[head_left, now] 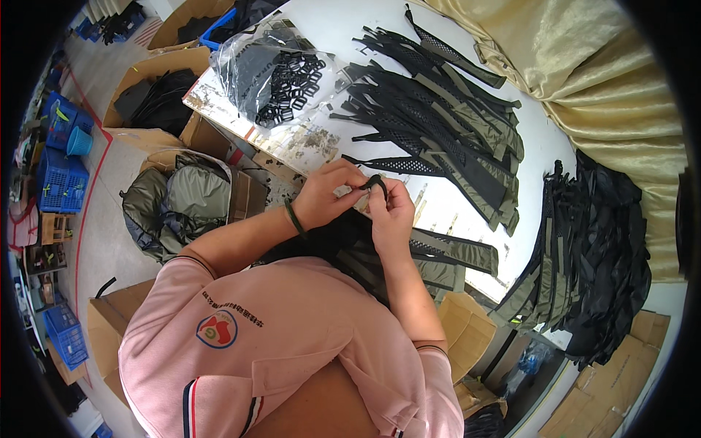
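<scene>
We see both hands meet at the near edge of the tabletop point(343, 29), pinched together on one black strap end point(376, 182). The left hand point(326, 196) has its grip closed on the strap from the left, thumb and fingertips pressed onto it; the right hand point(393, 213) has its grip closed on it from the right, fingers curled over the top. Between them the strap bends into a small loop that arches upward, so its short visible run lies roughly left to right across the two hands. Below the hands a dark strap piece with olive backing point(445, 252) lies along the tabletop edge, its long axis running out to the right. A dark band point(294, 218) circles the left wrist. Farther out on the tabletop lies a fanned pile of black mesh and olive straps point(445, 131), and to its left a clear bag of black plastic buckles point(281, 77). A second heap of black straps point(599, 255) sits at the right.
</scene>
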Motion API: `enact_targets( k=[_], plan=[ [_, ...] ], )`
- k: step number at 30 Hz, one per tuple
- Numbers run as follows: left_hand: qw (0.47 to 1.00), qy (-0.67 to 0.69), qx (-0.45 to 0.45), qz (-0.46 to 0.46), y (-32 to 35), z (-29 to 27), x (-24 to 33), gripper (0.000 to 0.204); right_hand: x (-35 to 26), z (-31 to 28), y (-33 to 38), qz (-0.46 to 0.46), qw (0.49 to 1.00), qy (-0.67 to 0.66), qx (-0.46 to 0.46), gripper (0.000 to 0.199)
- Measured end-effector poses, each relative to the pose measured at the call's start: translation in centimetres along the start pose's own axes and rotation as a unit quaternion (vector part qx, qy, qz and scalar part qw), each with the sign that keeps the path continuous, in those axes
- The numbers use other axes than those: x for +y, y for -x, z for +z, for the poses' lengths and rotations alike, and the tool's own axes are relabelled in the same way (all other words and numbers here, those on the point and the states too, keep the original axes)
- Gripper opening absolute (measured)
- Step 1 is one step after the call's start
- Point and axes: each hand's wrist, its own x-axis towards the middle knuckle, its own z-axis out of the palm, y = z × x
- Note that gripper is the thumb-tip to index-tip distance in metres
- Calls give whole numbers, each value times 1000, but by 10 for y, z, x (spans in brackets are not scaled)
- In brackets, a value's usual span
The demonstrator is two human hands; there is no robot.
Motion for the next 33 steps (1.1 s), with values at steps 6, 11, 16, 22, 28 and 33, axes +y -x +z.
enact_targets(
  k=[6,11,16,22,28,33],
  plan=[
    [1000,-1,14,8,-4,-4,-9,17,-6,-4,-6,66,990,-114,-40,5],
    [999,-26,-12,29,-7,-9,-2,17,-11,-12,-12,48,981,-161,-94,15],
    [956,263,0,-129,-3,1,-9,17,-31,-16,-13,-34,988,51,-143,14],
    [746,551,-82,-366,-4,-8,-14,13,-18,-18,-9,-179,947,230,-132,16],
    [712,575,-110,-388,-2,-6,-15,13,-17,-19,-6,-233,923,270,-147,18],
    [778,496,-71,-378,-5,-5,-4,12,-19,-17,-4,-188,949,205,-151,18]
  ],
)
